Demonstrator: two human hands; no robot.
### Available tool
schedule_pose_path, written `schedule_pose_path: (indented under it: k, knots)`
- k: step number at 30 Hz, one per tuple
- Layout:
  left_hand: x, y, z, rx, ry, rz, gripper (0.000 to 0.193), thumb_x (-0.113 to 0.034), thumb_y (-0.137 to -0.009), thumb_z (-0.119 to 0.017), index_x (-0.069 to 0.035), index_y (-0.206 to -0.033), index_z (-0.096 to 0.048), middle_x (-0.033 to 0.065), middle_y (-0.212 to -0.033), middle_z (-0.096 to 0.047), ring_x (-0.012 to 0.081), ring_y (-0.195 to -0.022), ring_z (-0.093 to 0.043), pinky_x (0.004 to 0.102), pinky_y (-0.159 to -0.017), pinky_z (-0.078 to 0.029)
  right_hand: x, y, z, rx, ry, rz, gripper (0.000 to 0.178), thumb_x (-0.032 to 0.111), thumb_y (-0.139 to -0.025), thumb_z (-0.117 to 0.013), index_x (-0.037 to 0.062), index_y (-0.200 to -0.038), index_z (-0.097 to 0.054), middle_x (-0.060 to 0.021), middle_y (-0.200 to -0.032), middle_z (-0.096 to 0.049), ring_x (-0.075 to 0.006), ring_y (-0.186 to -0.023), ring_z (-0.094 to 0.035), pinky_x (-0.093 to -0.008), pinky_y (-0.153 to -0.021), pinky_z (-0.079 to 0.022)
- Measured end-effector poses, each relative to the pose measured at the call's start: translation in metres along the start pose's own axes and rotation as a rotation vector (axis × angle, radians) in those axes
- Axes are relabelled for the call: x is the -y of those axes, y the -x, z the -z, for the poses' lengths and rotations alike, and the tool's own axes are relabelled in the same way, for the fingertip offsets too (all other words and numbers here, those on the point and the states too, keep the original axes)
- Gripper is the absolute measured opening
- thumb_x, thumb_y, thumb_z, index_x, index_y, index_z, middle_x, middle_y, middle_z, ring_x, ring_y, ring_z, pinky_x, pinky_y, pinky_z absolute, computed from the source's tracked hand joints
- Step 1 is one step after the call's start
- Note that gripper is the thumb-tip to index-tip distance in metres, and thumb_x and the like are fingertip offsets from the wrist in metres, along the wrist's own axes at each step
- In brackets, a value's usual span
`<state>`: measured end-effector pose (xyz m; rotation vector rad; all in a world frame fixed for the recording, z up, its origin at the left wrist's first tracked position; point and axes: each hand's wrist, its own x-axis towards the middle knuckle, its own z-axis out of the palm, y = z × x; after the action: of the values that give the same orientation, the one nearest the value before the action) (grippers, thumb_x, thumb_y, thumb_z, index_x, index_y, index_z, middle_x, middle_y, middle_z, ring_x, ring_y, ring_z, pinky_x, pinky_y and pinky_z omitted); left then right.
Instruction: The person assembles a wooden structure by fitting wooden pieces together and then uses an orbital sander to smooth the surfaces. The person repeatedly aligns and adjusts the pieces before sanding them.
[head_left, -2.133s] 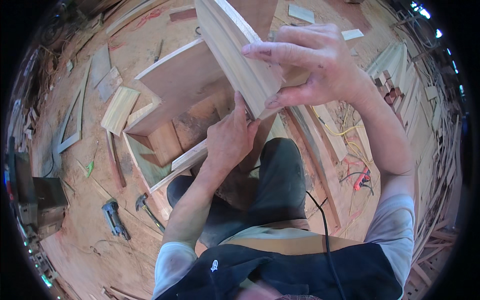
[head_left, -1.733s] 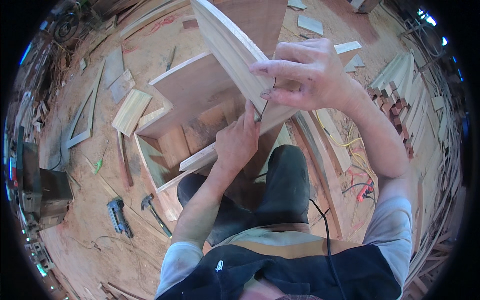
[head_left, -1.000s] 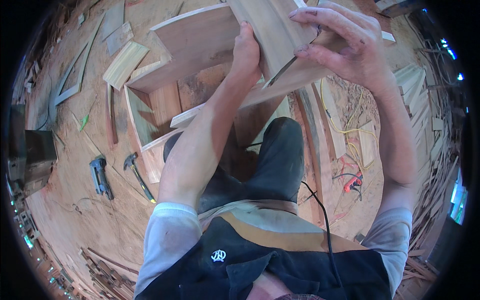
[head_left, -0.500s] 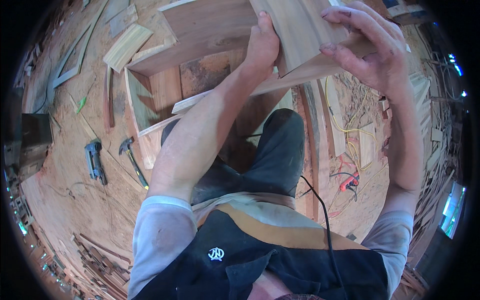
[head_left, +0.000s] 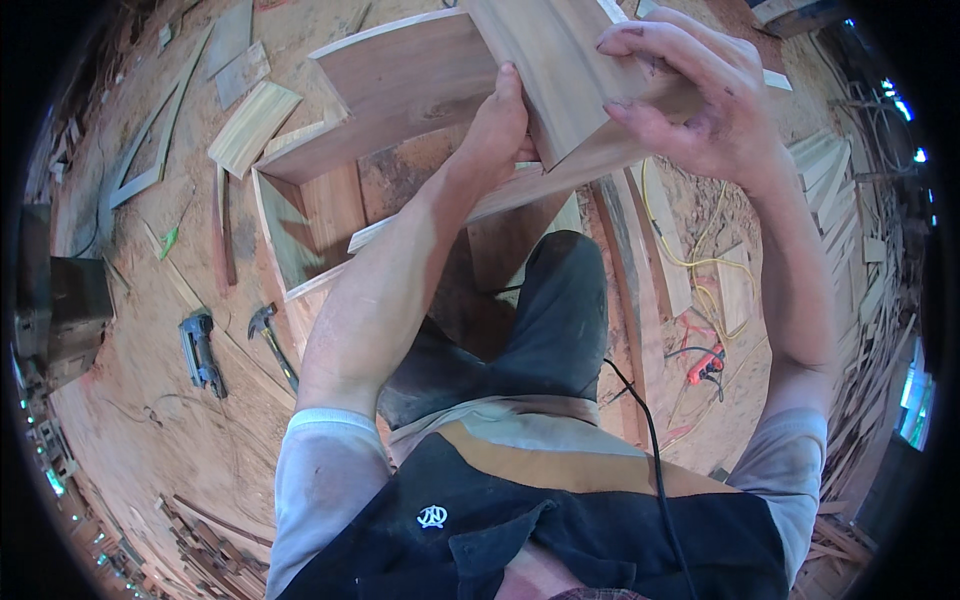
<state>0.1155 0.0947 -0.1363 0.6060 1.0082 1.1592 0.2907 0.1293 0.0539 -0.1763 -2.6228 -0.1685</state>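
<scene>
A wooden panel with visible grain slants across the top of the view, against a larger open wooden frame. My left hand is closed on the panel's near left edge, thumb up along it and the other fingers mostly hidden. My right hand is at the panel's right side, its thumb and fingers curved and spread apart. Its fingertips come close to the wood; whether they press on it I cannot tell. Below my left forearm, the frame's box-like left end rests on the ground near my knees.
On the dusty ground at left lie a nail gun and a hammer. Loose boards are scattered beyond them. At right are a yellow cord, a red power connector and stacked wood strips.
The panel and both hands have shifted slightly left and nearer to me. My left hand keeps its grip, and my right hand's fingers stay spread.
</scene>
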Motion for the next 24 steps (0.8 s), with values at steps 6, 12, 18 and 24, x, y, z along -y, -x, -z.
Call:
schedule_pose_path:
  k: [6, 12, 18, 24]
  knots:
    - [0.002, -0.003, 0.006, 0.029, 0.006, -0.016, 0.076, -0.058, -0.116, -0.015, 0.001, -0.151, -0.048, 0.0213, -0.129, -0.069, 0.0301, -0.103, -0.077, 0.0435, -0.09, -0.066, 0.01, -0.004, -0.002, 0.025, 0.075, -0.071, 0.038, 0.03, -0.076, -0.081, 0.0121, -0.107, -0.07, -0.0061, -0.084, -0.061, -0.0252, -0.067, -0.064, -0.0376, -0.056, -0.05]
    - [-0.004, 0.005, 0.019, 0.029, -0.092, -0.045, 0.063, -0.055, -0.117, -0.031, -0.003, -0.147, -0.05, 0.0197, -0.126, -0.07, 0.0279, -0.104, -0.076, 0.0426, -0.093, -0.064, 0.01, -0.006, -0.016, -0.005, 0.176, -0.109, 0.031, 0.032, -0.078, -0.079, 0.0149, -0.1, -0.065, -0.0046, -0.08, -0.056, -0.0263, -0.066, -0.065, -0.0418, -0.054, -0.047]
    - [-0.002, 0.005, 0.027, 0.192, 0.096, 0.049, 0.061, -0.055, -0.116, -0.038, -0.004, -0.146, -0.053, 0.0209, -0.125, -0.072, 0.0274, -0.105, -0.076, 0.0416, -0.095, -0.062, 0.015, -0.004, -0.01, 0.039, 0.21, -0.159, 0.032, 0.034, -0.081, -0.077, 0.0151, -0.103, -0.065, -0.0053, -0.073, -0.062, -0.0279, -0.061, -0.067, -0.0432, -0.052, -0.047]
    - [-0.006, 0.013, 0.023, 0.17, 0.008, 0.074, 0.068, -0.056, -0.117, -0.03, -0.001, -0.15, -0.052, 0.0227, -0.134, -0.07, 0.0309, -0.119, -0.073, 0.0449, -0.105, -0.057, 0.015, -0.009, -0.016, -0.033, 0.24, -0.153, 0.03, 0.034, -0.083, -0.073, 0.0136, -0.104, -0.065, -0.0071, -0.069, -0.067, -0.0293, -0.06, -0.07, -0.0433, -0.051, -0.049]
